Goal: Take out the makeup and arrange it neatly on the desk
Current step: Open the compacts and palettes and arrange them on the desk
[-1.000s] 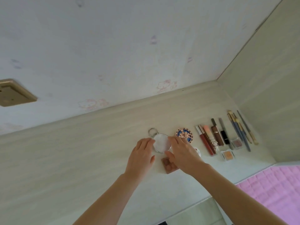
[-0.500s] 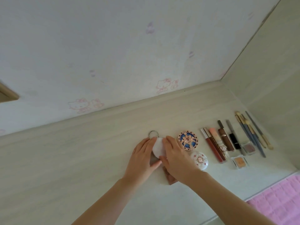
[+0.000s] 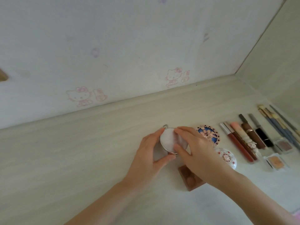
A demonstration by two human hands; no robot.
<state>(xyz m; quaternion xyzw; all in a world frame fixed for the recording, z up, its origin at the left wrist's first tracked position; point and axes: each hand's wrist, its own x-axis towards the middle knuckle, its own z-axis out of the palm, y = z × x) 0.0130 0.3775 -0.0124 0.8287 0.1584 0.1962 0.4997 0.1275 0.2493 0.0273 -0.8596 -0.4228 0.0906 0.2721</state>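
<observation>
Both hands grip round, glossy white compact (image 3: 168, 140): left hand (image 3: 150, 153) fingers curled on rim, right hand (image 3: 197, 153) pinching it.

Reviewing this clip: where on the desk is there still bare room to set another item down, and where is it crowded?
Free: the broad desk left of the left hand, from wall to near edge. Crowded: right of the right hand, with the blue patterned compact, white floral compact, lip glosses, eyeshadow pots and brushes packed toward the corner.
</observation>
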